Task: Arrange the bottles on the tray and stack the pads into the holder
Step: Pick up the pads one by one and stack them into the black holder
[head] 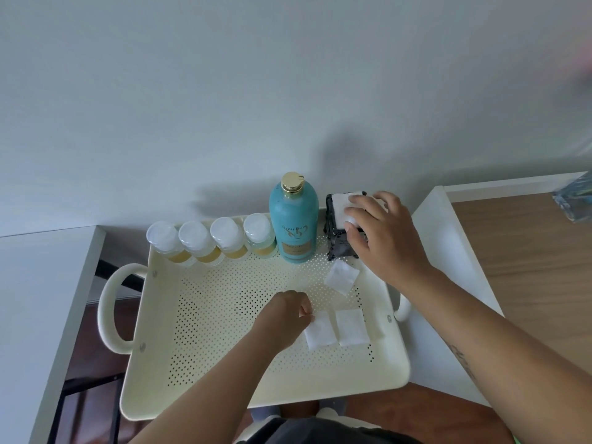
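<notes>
We see a cream perforated tray (224, 315) with raised rounded rims and a loop handle (110, 306) at 9 o'clock; its middle and 7 o'clock stretch lie bare, the widest free floor. Along the 12 o'clock rim stand 4 small bottles (209, 240) with clear caps and yellowish liquid, side by side, then a tall teal bottle (293, 229) with a gold cap, and at 1 o'clock a black holder (336, 238), close against the teal one. The right hand (384, 238) rests over the holder, fingers spread, pressing a white pad (341, 208) onto its top. The left hand (285, 315) is curled near tray centre, fingertips pinched on the corner of 1 flat pad (320, 331); a 2nd pad (350, 326) lies just beside it toward 3 o'clock, and a 3rd (341, 277) sits tilted just below the holder. The pads are soft, square and cottony. The tray sits across a white table (448, 251) at 3 o'clock, its 9 o'clock side jutting past another white top (48, 299); a plain wall (224, 107) closes 12 o'clock, wood floor (528, 251) shows at 3.
</notes>
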A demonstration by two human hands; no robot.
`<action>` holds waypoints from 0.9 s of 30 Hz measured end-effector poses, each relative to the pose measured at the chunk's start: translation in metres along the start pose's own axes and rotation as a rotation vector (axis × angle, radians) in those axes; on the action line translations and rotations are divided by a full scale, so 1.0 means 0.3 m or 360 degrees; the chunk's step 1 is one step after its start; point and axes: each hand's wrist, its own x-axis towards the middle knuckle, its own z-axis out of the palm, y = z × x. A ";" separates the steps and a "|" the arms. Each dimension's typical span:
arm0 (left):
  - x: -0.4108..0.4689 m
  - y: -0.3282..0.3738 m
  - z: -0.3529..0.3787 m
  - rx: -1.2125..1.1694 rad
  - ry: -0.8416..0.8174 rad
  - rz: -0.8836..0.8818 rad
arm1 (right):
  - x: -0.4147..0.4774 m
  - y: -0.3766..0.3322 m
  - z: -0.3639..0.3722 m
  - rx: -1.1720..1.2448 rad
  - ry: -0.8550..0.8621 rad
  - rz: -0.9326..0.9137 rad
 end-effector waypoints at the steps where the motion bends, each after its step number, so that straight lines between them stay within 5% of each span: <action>1: 0.000 -0.001 -0.002 0.0006 -0.0004 0.0009 | -0.002 0.001 0.001 0.0002 -0.0001 0.0002; 21: -0.020 0.049 -0.185 -0.0664 0.0270 -0.0003 | -0.001 -0.007 0.003 -0.0075 -0.0294 0.0115; 27: -0.020 0.103 -0.228 -0.0921 0.0318 0.0031 | -0.017 -0.012 -0.012 0.0087 -0.0179 0.0133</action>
